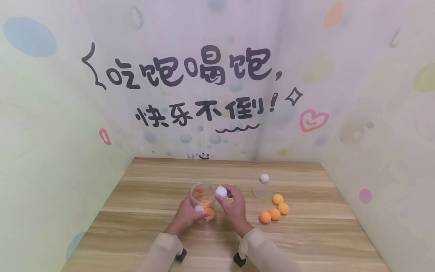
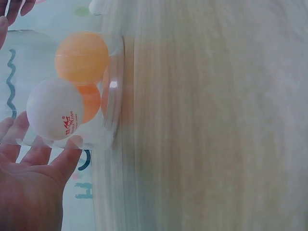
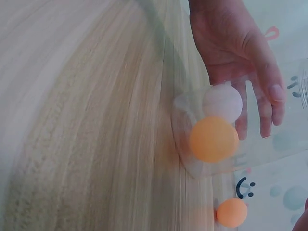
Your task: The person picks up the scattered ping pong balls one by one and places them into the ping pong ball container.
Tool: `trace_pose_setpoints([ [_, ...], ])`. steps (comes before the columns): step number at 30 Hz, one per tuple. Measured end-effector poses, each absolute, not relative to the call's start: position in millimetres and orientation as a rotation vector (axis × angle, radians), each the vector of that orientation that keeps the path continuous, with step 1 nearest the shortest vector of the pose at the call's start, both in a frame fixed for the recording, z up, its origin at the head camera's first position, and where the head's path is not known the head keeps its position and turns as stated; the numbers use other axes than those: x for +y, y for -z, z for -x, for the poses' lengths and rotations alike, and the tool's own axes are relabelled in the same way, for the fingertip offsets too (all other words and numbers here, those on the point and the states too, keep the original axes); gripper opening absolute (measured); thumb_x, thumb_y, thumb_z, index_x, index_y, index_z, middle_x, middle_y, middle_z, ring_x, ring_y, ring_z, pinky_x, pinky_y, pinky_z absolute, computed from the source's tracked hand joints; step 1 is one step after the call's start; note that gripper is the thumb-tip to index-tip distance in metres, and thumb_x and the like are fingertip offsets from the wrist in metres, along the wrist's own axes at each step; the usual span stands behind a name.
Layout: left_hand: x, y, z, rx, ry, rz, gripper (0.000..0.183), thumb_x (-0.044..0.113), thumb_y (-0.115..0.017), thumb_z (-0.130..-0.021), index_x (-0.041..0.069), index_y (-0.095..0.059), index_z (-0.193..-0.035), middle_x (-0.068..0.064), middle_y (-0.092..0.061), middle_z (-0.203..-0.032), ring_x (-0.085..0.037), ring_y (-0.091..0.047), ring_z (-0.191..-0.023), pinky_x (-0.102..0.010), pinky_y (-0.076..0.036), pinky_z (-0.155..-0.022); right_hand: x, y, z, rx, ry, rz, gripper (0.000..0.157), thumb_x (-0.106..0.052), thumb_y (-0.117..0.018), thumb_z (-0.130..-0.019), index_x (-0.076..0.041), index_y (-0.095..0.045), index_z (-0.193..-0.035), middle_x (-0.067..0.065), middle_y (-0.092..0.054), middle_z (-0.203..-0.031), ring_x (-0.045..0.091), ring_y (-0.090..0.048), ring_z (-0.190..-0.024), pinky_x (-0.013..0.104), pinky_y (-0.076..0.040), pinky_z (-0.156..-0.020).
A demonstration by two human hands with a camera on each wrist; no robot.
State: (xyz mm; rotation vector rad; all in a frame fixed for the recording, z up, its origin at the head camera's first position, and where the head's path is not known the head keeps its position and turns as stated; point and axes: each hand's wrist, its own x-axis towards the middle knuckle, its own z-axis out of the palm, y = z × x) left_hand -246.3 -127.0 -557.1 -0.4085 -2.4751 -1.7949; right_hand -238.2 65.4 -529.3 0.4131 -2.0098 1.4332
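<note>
My left hand [image 1: 187, 214] grips a clear plastic jar [image 2: 29, 41] that stands upright and open at the top. Inside it, near the bottom, lie a white table tennis ball [image 2: 55, 109] with red print and two orange balls [image 2: 82, 57]. The left thumb lies along the jar's near side in the right wrist view. Beside the rim, my right hand [image 1: 234, 206] pinches another white table tennis ball [image 1: 221, 192] between thumb and fingers, and a sliver of orange shows behind it. Only fingers of the right hand [image 2: 19, 7] enter the left wrist view.
To the right on the wooden table [image 1: 142, 204] lies a clear round lid [image 1: 262, 191], with a loose white ball [image 1: 264, 178] behind it. Several orange balls [image 1: 275, 214] form a curved row nearer me. Printed walls [image 1: 217, 143] enclose the table at the back and sides.
</note>
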Motion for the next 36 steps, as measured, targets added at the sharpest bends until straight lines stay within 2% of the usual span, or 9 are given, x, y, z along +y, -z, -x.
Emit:
trace_pose_setpoints([
  [9, -126.0, 557.2, 246.3, -2.483, 1.781, 0.397, 0.087, 0.011, -0.090, -0.067, 0.020, -0.042, -0.139, -0.004, -0.051, -0.140, -0.029, -0.048, -0.128, -0.052, -0.041, -0.102, 62.1, 524.9, 237.8, -1.973, -1.448, -0.403, 0.040, -0.009, -0.084, -0.074, -0.002, -0.067, -0.110, 0.008, -0.066, -0.096, 0.024, -0.060, -0.085, 0.038, -0.051, -0.072],
  [15, -126.6, 558.7, 246.7, -2.485, 1.784, 0.399, 0.087, 0.012, -0.090, -0.067, 0.020, -0.041, -0.139, -0.003, -0.050, -0.141, -0.029, -0.048, -0.128, -0.052, -0.041, -0.101, 55.5, 516.1, 233.4, -1.962, -1.434, -0.379, 0.041, 0.003, -0.082, -0.071, 0.004, -0.065, -0.109, 0.018, -0.064, -0.093, 0.033, -0.059, -0.082, 0.047, -0.052, -0.069],
  [20, -127.0, 560.4, 247.8, -2.472, 1.784, 0.412, 0.088, 0.015, -0.091, -0.067, 0.021, -0.041, -0.139, -0.003, -0.051, -0.141, -0.029, -0.048, -0.128, -0.052, -0.042, -0.101, 52.5, 492.0, 218.4, -1.965, -1.462, -0.403, 0.039, 0.004, -0.079, -0.075, 0.007, -0.064, -0.111, 0.019, -0.064, -0.094, 0.031, -0.059, -0.083, 0.046, -0.052, -0.070],
  [25, -127.3, 561.4, 248.3, -2.450, 1.797, 0.418, 0.086, 0.014, -0.091, -0.066, 0.021, -0.043, -0.137, -0.002, -0.052, -0.139, -0.029, -0.049, -0.127, -0.053, -0.042, -0.101, 52.0, 482.4, 213.7, -1.939, -1.521, -0.479, 0.038, 0.005, -0.078, -0.077, 0.006, -0.065, -0.112, 0.020, -0.065, -0.098, 0.034, -0.059, -0.086, 0.053, -0.051, -0.071],
  [32, -127.7, 559.7, 247.6, -2.443, 1.813, 0.420, 0.085, 0.015, -0.091, -0.067, 0.019, -0.043, -0.137, -0.001, -0.052, -0.139, -0.029, -0.049, -0.128, -0.054, -0.042, -0.100, 49.7, 478.6, 211.5, -2.012, -1.573, -0.470, 0.038, 0.002, -0.078, -0.079, 0.003, -0.065, -0.114, 0.017, -0.065, -0.103, 0.032, -0.059, -0.092, 0.040, -0.051, -0.077],
  [36, -127.6, 557.4, 246.9, -2.454, 1.813, 0.417, 0.084, 0.013, -0.090, -0.067, 0.019, -0.043, -0.137, -0.002, -0.052, -0.139, -0.029, -0.048, -0.128, -0.054, -0.041, -0.101, 47.1, 474.4, 209.7, -2.045, -1.641, -0.433, 0.039, 0.001, -0.077, -0.080, 0.003, -0.064, -0.116, 0.017, -0.064, -0.106, 0.031, -0.057, -0.094, 0.051, -0.050, -0.080],
])
